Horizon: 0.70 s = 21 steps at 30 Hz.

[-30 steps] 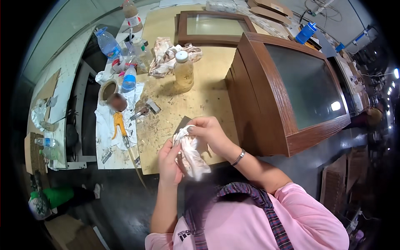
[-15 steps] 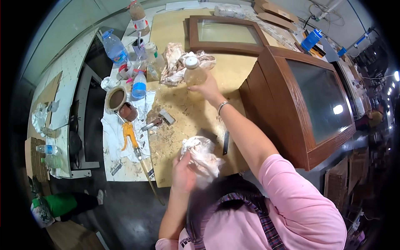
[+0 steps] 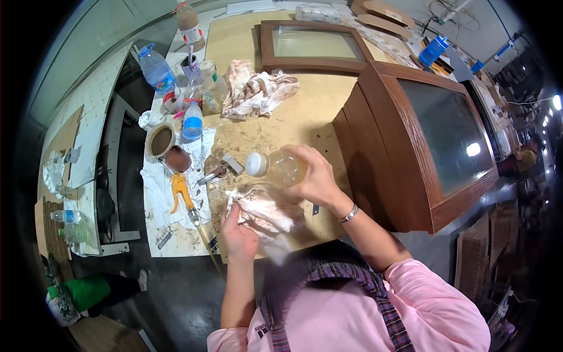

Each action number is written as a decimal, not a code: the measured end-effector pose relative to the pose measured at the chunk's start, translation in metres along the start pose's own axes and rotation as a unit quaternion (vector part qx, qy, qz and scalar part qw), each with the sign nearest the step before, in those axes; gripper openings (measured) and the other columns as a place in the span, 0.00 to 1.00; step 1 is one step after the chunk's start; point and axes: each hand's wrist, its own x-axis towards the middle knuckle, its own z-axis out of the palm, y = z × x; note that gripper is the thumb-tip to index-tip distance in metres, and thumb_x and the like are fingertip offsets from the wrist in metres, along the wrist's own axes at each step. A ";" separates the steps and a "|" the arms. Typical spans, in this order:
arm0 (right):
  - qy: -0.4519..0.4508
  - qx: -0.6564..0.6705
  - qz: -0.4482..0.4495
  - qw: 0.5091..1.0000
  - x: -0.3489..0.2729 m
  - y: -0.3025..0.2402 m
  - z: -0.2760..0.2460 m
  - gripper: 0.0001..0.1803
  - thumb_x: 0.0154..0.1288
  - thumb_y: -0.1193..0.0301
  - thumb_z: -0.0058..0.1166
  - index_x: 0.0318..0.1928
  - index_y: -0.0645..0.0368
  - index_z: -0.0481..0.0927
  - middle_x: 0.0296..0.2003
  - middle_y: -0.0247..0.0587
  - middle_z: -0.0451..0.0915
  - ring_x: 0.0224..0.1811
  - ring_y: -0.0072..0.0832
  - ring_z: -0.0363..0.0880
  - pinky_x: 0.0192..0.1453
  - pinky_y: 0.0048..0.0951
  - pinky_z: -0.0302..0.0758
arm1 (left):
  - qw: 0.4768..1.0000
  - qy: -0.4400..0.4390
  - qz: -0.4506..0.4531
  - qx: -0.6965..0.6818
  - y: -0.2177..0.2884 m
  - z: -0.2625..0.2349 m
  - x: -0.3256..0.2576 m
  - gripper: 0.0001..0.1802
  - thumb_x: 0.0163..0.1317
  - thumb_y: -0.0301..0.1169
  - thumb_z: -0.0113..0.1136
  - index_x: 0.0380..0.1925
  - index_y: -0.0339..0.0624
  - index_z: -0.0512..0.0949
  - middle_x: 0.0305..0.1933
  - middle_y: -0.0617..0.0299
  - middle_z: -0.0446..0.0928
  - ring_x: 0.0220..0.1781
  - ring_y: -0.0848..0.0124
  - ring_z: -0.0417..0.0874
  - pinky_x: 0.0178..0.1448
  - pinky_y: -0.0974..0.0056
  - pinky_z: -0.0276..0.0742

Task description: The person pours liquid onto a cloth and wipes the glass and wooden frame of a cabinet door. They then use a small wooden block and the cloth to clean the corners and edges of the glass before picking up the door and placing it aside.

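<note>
My right hand grips a clear plastic bottle with a white cap, half full of yellowish liquid. It is tilted on its side, the cap toward the left, just above a stained white rag. My left hand holds that rag, thumb and fingers closed on one edge while the rest hangs to the right. Both hands are over the near part of the work board. A grey block and a dark-stained tool lie just beyond the rag.
An orange spray gun with a hose lies on a stained cloth beside brown-stained pots. Several bottles stand behind, near a crumpled rag. A brown wooden cabinet with a glass front fills the right; a framed glass door lies beyond.
My right hand has brought the bottle from beside the crumpled rag toward me and tipped it sideways. My left hand has moved the held rag slightly left and forward, under the bottle.
</note>
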 end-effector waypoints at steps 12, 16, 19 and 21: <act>-0.262 0.318 0.058 0.909 -0.007 0.005 -0.023 0.44 0.26 0.77 0.70 0.56 0.61 0.79 0.49 0.36 0.82 0.53 0.26 0.77 0.63 0.29 0.72 | 0.963 -0.083 0.148 0.209 0.021 0.019 -0.027 0.19 0.58 0.10 0.55 0.49 0.33 0.73 0.47 0.57 0.76 0.49 0.69 0.78 0.54 0.65 0.75; -0.143 0.283 0.045 0.948 0.002 0.007 -0.037 0.43 0.25 0.76 0.71 0.55 0.63 0.79 0.48 0.33 0.81 0.52 0.26 0.77 0.64 0.30 0.72 | 0.735 -0.046 0.400 0.545 0.013 0.005 -0.055 0.13 0.51 0.14 0.65 0.33 0.38 0.74 0.40 0.56 0.76 0.42 0.66 0.78 0.50 0.66 0.74; -0.128 0.385 0.053 0.913 0.001 0.003 -0.052 0.43 0.25 0.80 0.70 0.54 0.65 0.78 0.45 0.32 0.81 0.50 0.23 0.77 0.61 0.27 0.72 | 0.676 -0.385 0.322 0.540 0.013 0.019 -0.080 0.12 0.48 0.15 0.66 0.34 0.35 0.78 0.36 0.53 0.79 0.38 0.65 0.81 0.47 0.67 0.75; -0.149 0.360 0.018 0.921 -0.005 0.001 -0.060 0.45 0.24 0.77 0.70 0.56 0.65 0.78 0.48 0.33 0.81 0.54 0.24 0.76 0.65 0.29 0.70 | 0.718 -0.264 0.344 0.544 0.018 0.018 -0.078 0.13 0.51 0.19 0.67 0.39 0.34 0.81 0.39 0.55 0.83 0.44 0.66 0.84 0.50 0.66 0.77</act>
